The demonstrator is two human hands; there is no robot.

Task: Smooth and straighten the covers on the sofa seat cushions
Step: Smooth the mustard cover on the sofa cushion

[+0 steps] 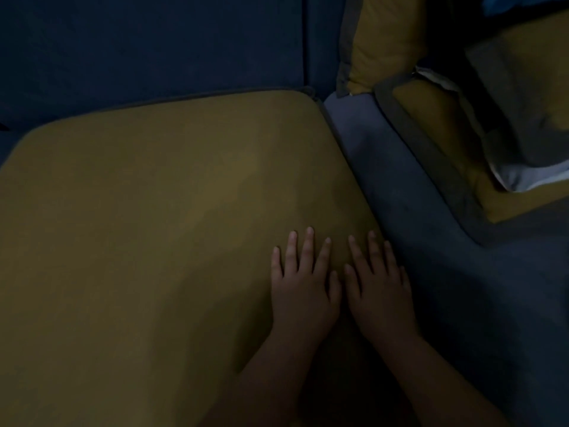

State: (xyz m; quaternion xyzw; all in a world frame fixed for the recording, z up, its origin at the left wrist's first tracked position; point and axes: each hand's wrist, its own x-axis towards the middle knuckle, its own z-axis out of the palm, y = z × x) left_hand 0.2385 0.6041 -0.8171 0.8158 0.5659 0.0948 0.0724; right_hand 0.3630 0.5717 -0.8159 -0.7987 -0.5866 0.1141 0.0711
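Left hand [303, 291], right hand [380, 291] flat, fingers straight, side by side, pressing mustard seat cushion cover [154, 226] near its right edge. Cover smooth, dark trim along back rim. Blue sofa back [154, 50] behind. Bare sofa base [415, 226] right; loose mustard cushions [431, 134] heaped beyond, white lining showing.

A dark blue sofa [431, 272] carries a mustard seat cushion [154, 226], with a second cushion [431, 124] lying apart at right

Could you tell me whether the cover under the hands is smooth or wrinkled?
Smooth: the cover shows no visible creases, though the light is dim.
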